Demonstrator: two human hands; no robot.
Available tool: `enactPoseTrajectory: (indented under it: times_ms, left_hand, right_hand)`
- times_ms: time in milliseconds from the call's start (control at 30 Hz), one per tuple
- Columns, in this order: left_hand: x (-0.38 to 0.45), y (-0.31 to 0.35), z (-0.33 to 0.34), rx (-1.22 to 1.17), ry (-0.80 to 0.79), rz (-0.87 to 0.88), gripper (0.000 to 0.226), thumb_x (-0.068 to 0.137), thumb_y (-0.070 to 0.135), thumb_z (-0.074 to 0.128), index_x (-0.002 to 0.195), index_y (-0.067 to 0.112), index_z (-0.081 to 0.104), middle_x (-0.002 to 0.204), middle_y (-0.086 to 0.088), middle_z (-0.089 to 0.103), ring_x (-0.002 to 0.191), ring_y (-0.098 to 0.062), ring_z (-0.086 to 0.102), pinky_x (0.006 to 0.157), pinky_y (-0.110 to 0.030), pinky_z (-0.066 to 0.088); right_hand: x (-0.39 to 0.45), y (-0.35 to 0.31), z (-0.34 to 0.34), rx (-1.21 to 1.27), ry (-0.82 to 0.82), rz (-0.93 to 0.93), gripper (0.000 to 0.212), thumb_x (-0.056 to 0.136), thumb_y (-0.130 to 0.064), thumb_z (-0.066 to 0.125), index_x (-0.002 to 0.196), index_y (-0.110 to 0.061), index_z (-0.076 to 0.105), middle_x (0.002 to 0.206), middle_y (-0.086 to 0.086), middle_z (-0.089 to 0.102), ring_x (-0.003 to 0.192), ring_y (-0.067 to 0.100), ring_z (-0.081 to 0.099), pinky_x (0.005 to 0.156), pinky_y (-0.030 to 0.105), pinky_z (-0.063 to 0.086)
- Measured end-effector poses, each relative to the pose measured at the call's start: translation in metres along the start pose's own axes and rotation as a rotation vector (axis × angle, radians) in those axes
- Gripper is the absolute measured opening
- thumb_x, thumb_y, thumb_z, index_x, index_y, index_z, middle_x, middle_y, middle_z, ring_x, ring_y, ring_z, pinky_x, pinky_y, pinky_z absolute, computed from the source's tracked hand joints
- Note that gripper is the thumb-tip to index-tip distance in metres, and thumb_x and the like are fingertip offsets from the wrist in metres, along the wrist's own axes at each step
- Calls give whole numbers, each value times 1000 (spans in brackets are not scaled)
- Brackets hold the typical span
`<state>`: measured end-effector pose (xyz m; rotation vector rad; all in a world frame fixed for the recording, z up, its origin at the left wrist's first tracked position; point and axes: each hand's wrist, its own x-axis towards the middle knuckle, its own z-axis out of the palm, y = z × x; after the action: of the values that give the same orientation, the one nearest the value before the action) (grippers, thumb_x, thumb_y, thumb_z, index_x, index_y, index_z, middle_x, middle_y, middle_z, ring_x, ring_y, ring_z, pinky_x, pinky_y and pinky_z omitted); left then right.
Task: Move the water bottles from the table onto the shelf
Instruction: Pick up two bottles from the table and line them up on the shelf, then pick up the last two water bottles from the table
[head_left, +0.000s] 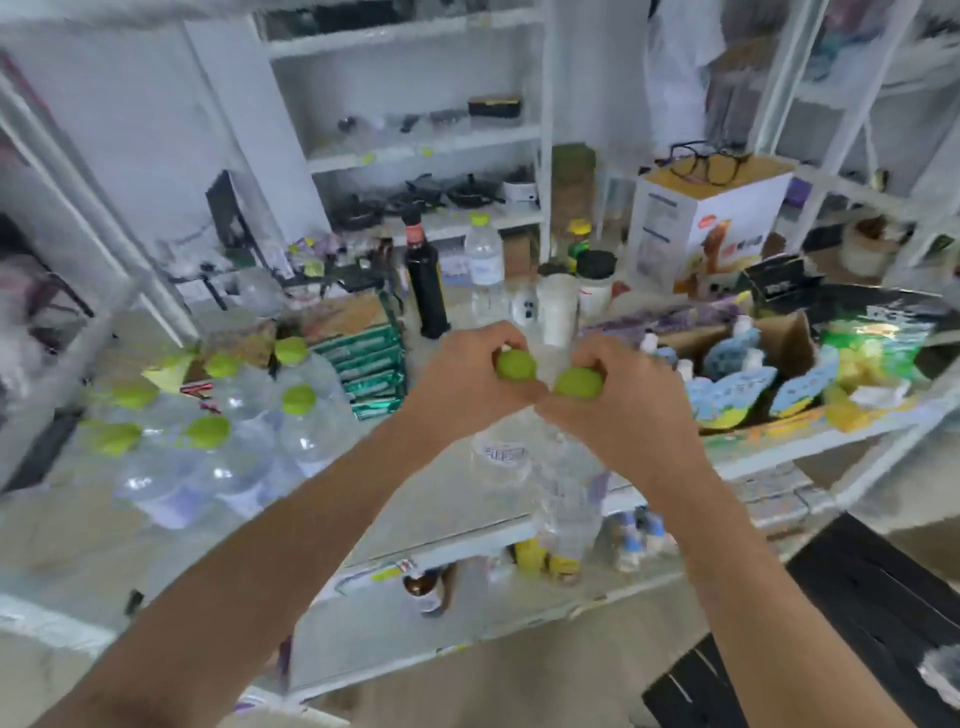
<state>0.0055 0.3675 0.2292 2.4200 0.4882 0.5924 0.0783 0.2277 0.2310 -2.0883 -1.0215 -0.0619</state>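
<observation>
My left hand (465, 376) grips the green-capped neck of one clear water bottle (501, 457). My right hand (623, 400) grips the neck of a second water bottle (566, 514) right beside it. Both bottles hang upright, side by side, over the front edge of a white shelf (452, 551). To the left, several more clear bottles with green caps (223, 441) stand grouped together on the same pale surface. The whole frame is blurred.
A dark glass bottle (426, 280), another clear bottle (484, 260) and white jars (557, 306) stand behind my hands. Green packets (369, 369) lie to the left. Cardboard boxes of goods (748, 369) sit on the right. White shelving (415, 150) rises behind, and a black table (857, 623) is lower right.
</observation>
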Motion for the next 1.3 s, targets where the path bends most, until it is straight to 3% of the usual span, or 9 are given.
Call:
enactPoseTrajectory:
  times_ms: [167,300,500,600,667,800,867,1033,1300]
  left_hand:
    - [3,-69,-65,76,-89,-127,23,65,18,75,75,20,55,61,5,48,56,-11,43,45,-9,34]
    - [8,-102,-80,148,-89,-171,20,68,17,76,83,11,65,75,-4,54,62,-13,45,54,-12,33]
    - [17,-121,-87,369,-312,-245,32,80,23,64,106,6,57,95,-13,61,88,-26,56,87,-35,42]
    - [20,-118,-91,484,-407,-268,35,85,25,59,113,6,50,95,-13,58,79,-24,50,70,-34,40]
    - [19,-113,-91,602,-427,-274,42,89,29,55,122,7,44,114,-20,57,85,-29,56,74,-38,45]
    - [24,-83,-79,739,-126,-208,47,89,38,51,123,7,40,128,-28,37,115,-46,45,89,-52,45]
    - [31,-54,-58,615,-40,-102,41,87,34,54,115,5,45,121,-25,40,106,-44,49,82,-48,45]
    - [29,30,49,340,-141,164,40,82,23,63,117,6,49,121,-22,40,92,-37,57,83,-43,48]
    - [22,153,317,390,-675,327,39,87,30,55,119,10,43,116,-13,40,99,-33,54,76,-37,41]
  right_hand:
    - [25,-56,88,61,-134,20,46,62,-33,71,53,-26,26,45,-9,36,46,9,38,41,22,25]
    - [32,-71,142,120,-262,62,46,63,-30,71,53,-29,27,51,-9,41,59,20,46,45,23,28]
    - [36,-82,167,95,-332,73,42,68,-26,67,58,-27,26,60,-2,46,67,28,51,60,28,34]
    - [34,-82,163,104,-363,84,30,76,-29,66,79,-18,38,79,7,55,80,34,57,65,31,37]
    - [29,-78,160,116,-371,92,40,79,-37,67,99,-11,45,99,13,59,91,33,59,70,32,39]
    - [7,-54,143,78,-340,145,72,78,-54,62,128,-11,33,120,6,52,98,32,61,83,40,47]
    - [-4,-29,124,56,-256,227,72,81,-55,57,132,-12,30,128,4,50,100,31,61,85,41,47]
    - [-42,74,47,24,-89,488,57,89,-45,50,129,-8,33,125,10,53,108,30,58,88,40,46]
    - [-168,303,-119,-151,88,955,54,91,-44,47,130,-8,35,130,14,52,112,34,57,85,41,48]
